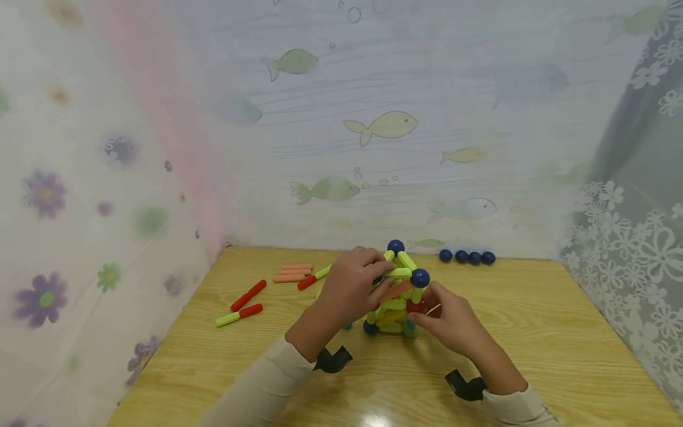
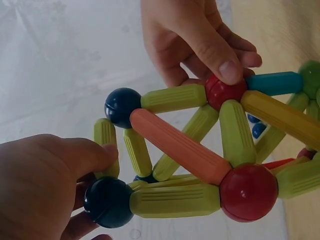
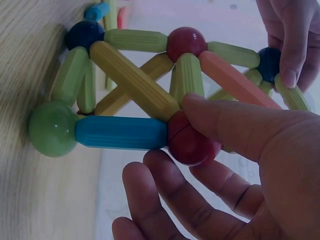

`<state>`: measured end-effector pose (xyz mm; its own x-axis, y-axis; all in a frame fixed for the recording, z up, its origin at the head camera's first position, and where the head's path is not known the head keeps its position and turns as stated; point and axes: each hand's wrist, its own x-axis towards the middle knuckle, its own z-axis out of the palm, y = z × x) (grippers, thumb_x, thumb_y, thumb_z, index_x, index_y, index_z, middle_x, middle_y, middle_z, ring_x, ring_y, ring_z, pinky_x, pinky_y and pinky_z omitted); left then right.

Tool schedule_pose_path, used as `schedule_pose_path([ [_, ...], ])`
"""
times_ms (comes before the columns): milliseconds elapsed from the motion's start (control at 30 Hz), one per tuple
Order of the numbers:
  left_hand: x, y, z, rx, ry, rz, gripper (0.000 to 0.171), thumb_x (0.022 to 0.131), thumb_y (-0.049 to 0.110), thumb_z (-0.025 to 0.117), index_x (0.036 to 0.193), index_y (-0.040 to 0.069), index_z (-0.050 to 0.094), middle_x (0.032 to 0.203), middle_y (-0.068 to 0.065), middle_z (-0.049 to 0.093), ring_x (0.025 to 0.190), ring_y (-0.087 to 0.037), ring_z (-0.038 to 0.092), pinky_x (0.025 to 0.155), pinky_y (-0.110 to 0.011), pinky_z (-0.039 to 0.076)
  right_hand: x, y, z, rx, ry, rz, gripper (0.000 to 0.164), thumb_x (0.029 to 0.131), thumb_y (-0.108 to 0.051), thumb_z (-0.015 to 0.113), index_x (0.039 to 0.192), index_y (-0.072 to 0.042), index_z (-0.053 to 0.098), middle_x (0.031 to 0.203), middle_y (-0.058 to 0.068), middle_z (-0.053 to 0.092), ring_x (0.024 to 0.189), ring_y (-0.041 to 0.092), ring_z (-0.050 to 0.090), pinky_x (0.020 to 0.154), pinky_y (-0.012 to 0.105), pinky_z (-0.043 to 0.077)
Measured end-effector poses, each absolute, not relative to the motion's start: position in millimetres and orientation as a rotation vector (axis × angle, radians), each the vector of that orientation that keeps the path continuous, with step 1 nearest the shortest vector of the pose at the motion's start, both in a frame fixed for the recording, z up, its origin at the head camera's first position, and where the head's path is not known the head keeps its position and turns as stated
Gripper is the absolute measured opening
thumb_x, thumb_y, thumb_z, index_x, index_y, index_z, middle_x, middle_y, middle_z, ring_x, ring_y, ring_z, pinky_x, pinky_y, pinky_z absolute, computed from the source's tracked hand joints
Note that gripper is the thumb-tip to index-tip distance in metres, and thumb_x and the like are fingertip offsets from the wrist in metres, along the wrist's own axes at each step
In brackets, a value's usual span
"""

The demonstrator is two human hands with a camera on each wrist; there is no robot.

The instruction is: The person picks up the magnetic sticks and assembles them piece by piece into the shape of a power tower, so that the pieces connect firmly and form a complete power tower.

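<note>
A red rod [image 1: 248, 295] lies on the worktop [image 1: 533, 332]; the left hand [image 1: 347, 290], fingers [image 1: 380, 268] nearly closed, pinches a lime rod [image 2: 105, 132] atop the ball-and-rod frame [image 1: 395, 304] mid-worktop; its red ball [image 3: 192, 145] is gripped by the right hand [image 1: 452, 317], fingers curled.

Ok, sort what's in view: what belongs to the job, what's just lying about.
In the job:
stick-and-ball frame
lime stick, pinched by left hand
red ball, held by right hand

Apparently lying about, possibly spares:
four blue balls
orange sticks
red sticks
red-and-lime stick pairs

Balls [image 2: 248, 193] glossy, smooth plastic; rods [image 2: 175, 201] ridged plastic (duller sheen); tabletop [image 1: 533, 344] wood-grained, slightly shiny.
</note>
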<state>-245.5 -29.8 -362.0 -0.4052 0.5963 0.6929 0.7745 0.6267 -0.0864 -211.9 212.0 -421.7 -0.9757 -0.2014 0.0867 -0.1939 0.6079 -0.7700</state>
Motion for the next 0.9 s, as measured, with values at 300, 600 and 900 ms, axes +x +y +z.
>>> schedule_pose_path([
  [300,-244,-29,-364,-1.057,-2.112,-0.181,0.012,0.094,0.026,0.078,0.104,0.019,0.08,0.101,0.002,0.069,0.094,-0.016,0.065,0.083,-0.028,0.057,-213,211,-423,-0.327,2.815,-1.335,0.035,0.091,-0.034,0.081,0.106,-0.012,0.058,0.101,0.001,0.071,0.088,0.017,0.071,0.073,0.033,0.059],
  [600,-239,-39,-384,-0.814,-2.334,-0.763,0.052,0.091,0.031,0.082,0.137,0.013,0.065,0.126,-0.004,0.064,0.108,-0.017,0.067,0.083,-0.031,0.06,-211,210,-422,-0.332,2.806,-1.328,0.034,0.092,-0.034,0.081,0.107,-0.012,0.059,0.1,0.001,0.07,0.088,0.017,0.07,0.073,0.032,0.058],
  [900,-231,-44,-400,-0.758,-2.304,-1.203,0.049,0.094,0.016,0.078,0.142,0.013,0.064,0.127,-0.005,0.071,0.105,-0.014,0.075,0.084,-0.029,0.061,-213,208,-424,-0.325,2.811,-1.317,0.044,0.091,-0.033,0.081,0.125,-0.015,0.058,0.111,0.006,0.065,0.099,0.025,0.072,0.075,0.037,0.061],
])
